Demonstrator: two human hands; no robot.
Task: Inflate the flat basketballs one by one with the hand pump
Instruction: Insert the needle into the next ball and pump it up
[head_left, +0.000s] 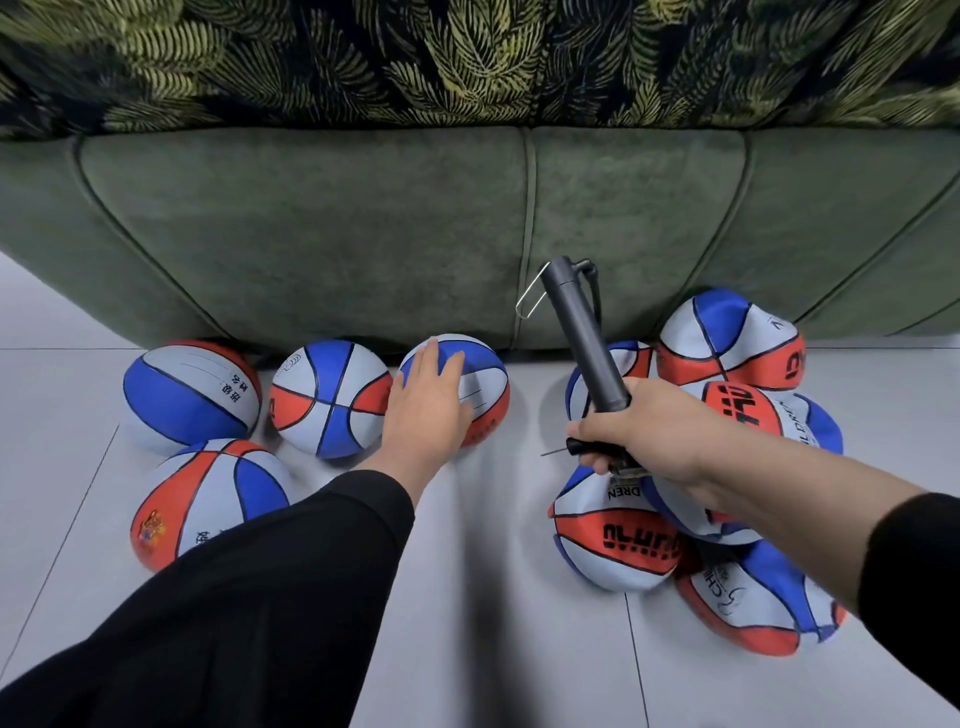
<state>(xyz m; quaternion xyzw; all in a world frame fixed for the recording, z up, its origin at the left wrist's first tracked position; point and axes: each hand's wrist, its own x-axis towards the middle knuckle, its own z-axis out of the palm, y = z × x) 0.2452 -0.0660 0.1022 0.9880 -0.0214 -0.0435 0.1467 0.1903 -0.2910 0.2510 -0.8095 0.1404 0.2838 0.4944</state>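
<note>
The right hand (631, 436) grips the pump (582, 338) (needle pointing left) beside the flat balls (618, 540); left hand (428, 405) rests flat-fingered on a round ball (483, 374)

From my remote seat I saw only two arms and their hands. The left hand (428, 410) was bare, with no ring, watch or glove on it, and its nails were short. A loose black sleeve (249, 597) covered the left arm down to the wrist, its cloth plain and matte, falling in soft broad folds with a wide cuff. The right hand (641, 434) was bare as well, and the forearm behind it was uncovered; a black sleeve (909, 566) began further up, pushed back, plain and unmarked
</note>
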